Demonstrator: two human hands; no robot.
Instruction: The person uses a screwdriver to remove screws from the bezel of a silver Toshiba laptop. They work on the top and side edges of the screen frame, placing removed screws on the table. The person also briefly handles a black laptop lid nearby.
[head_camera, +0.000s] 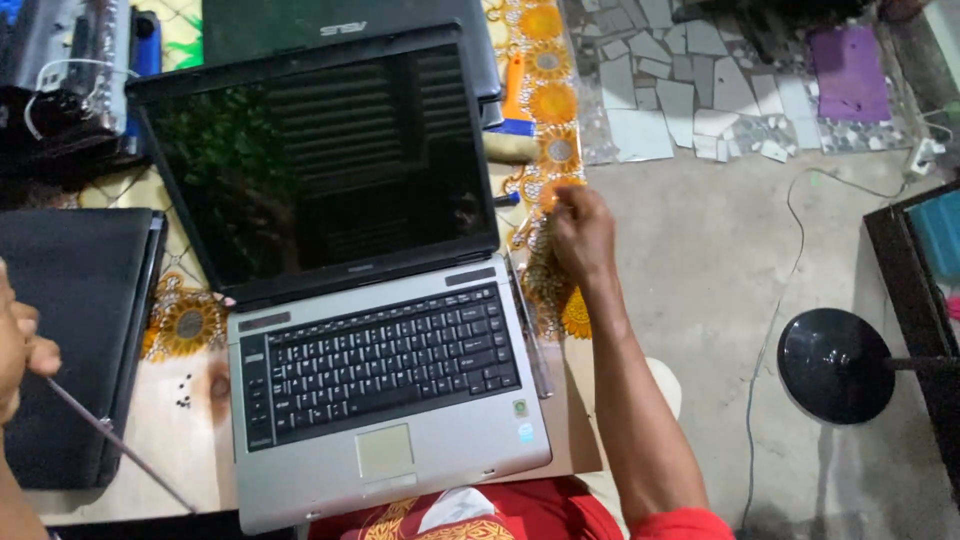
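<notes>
Overhead, from the head camera, we see a silver open laptop with a black keyboard and dark screen (370, 340) sitting in the middle of a table covered with a sunflower-patterned cloth (190, 325), its front edge overhanging toward the person's red patterned garment (520, 515). Our right hand (583, 232) is raised just beside the laptop's right edge, at hinge height, fingers curled together over the cloth's edge; we cannot tell if it pinches anything. Our left hand (18, 345) sits at the far left of the view, closed around a thin grey metal rod (120, 445) that slants down toward the laptop's lower left corner, tip near but apart from it. Under that hand lies a closed black laptop (80, 340), flat on the table. A few small black screws (183, 392) lie on the bare tabletop between the two machines. Behind the open screen, another closed dark laptop (340, 25) lies flat. On the concrete floor to the right stands a round black base (835, 365), with a purple flat sheet (848, 72) well apart, further back on broken tile pieces.
</notes>
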